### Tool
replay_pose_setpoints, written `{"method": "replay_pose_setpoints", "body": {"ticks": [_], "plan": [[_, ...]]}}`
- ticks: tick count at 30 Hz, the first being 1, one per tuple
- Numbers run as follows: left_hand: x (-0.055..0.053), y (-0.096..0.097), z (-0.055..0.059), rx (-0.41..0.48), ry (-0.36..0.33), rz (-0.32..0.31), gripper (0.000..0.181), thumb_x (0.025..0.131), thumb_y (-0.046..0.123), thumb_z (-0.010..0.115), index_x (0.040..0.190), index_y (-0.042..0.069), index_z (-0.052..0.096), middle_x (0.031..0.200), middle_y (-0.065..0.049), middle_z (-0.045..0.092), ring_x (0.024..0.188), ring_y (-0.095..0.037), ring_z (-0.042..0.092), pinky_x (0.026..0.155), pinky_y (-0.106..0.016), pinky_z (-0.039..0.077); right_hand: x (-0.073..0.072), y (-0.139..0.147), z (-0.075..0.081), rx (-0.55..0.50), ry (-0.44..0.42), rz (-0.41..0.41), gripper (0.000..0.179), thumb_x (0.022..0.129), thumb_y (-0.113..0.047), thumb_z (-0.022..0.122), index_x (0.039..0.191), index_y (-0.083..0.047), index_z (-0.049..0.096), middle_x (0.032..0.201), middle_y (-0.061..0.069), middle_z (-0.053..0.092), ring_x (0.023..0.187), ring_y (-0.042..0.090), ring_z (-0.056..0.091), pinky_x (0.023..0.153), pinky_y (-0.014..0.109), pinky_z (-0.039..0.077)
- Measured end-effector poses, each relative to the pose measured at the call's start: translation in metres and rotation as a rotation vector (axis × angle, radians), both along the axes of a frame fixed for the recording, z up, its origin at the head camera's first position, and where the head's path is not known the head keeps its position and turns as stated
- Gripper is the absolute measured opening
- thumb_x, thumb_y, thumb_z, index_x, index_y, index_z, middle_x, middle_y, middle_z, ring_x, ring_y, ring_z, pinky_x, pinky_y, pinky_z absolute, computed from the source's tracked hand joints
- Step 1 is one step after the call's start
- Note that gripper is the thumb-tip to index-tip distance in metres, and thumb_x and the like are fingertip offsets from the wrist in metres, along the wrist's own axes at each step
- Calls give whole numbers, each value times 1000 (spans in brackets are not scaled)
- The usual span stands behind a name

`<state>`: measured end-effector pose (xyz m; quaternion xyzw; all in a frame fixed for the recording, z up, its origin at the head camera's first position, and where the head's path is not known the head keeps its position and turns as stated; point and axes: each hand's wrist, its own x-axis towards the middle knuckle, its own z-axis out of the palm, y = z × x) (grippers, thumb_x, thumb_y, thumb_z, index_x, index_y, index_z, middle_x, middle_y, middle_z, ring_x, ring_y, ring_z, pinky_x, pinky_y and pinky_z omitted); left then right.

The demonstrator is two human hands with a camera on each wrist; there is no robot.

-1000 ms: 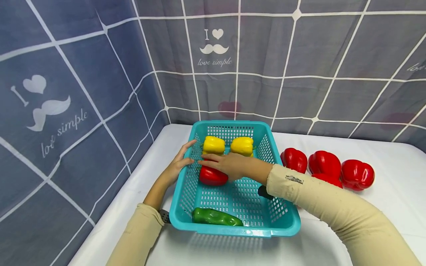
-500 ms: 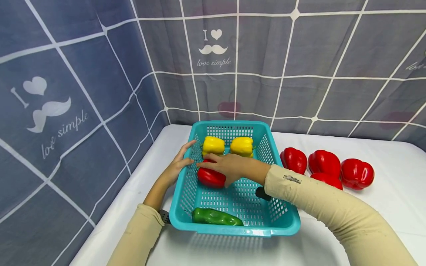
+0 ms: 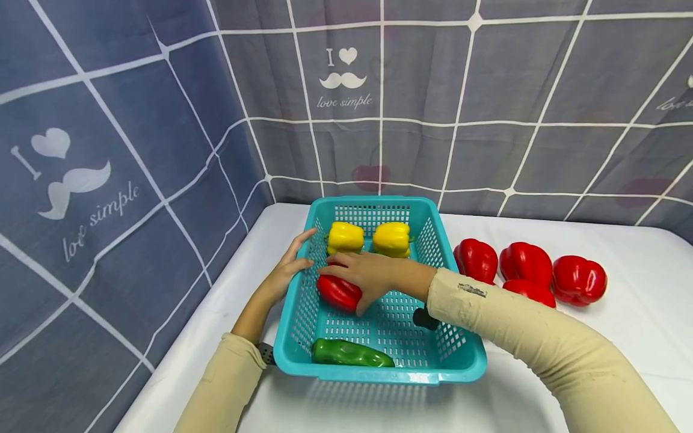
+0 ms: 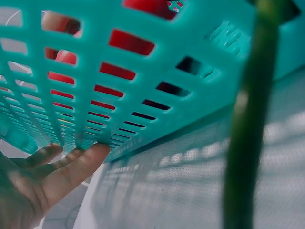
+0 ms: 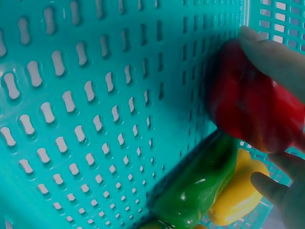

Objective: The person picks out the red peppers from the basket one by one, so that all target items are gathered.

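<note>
My right hand (image 3: 368, 275) is inside the teal plastic basket (image 3: 403, 376) and grips a red bell pepper (image 3: 338, 293) near the left wall. In the right wrist view, thumb and fingers lie around that red bell pepper (image 5: 252, 102). Just below it are a green pepper (image 5: 190, 186) and a yellow bell pepper (image 5: 238, 191). My left hand (image 3: 284, 273) rests at the basket's left rim. Its fairly straight fingers (image 4: 78, 171) touch the outside of the slotted wall in the left wrist view.
Two yellow bell peppers (image 3: 345, 237) sit at the basket's back. A long green pepper (image 3: 352, 353) lies along its front wall. Several red bell peppers (image 3: 526, 263) stand on the white table (image 3: 639, 337) to the right. Patterned grey cloth (image 3: 422, 150) hangs behind and at the left.
My right hand has shifted the red bell pepper slightly left and towards the basket's front, turning it a little. The left hand stays at the rim.
</note>
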<state>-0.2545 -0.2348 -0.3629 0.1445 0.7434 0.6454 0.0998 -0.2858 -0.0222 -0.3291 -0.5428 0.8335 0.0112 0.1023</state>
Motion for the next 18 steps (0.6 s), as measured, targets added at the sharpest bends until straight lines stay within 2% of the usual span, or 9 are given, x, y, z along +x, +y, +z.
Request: {"method": "replay_pose_setpoints", "body": {"ticks": [6, 13, 18], "plan": [[1, 1, -1, -7, 0, 12, 68, 85, 9, 36, 146, 23, 11, 152, -14, 4, 132, -42, 23, 92, -54, 42, 1, -1, -1, 7, -33, -20, 97, 66, -45, 77, 144, -24, 23, 142, 3, 29, 124, 21, 36, 96, 37, 43], [0, 0, 0, -22, 8, 19, 68, 85, 9, 36, 146, 22, 10, 152, -13, 3, 132, -42, 22, 91, -55, 41, 1, -1, 1, 40, -70, -37, 103, 65, -39, 79, 146, -25, 17, 143, 2, 25, 122, 23, 39, 92, 35, 46], [0, 1, 0, -19, 0, 15, 68, 85, 8, 35, 146, 21, 10, 152, -13, 3, 132, -43, 22, 91, -56, 40, 4, -1, 2, 54, -11, -15, 103, 66, -42, 78, 147, -23, 17, 142, 4, 27, 121, 24, 41, 92, 35, 46]]}}
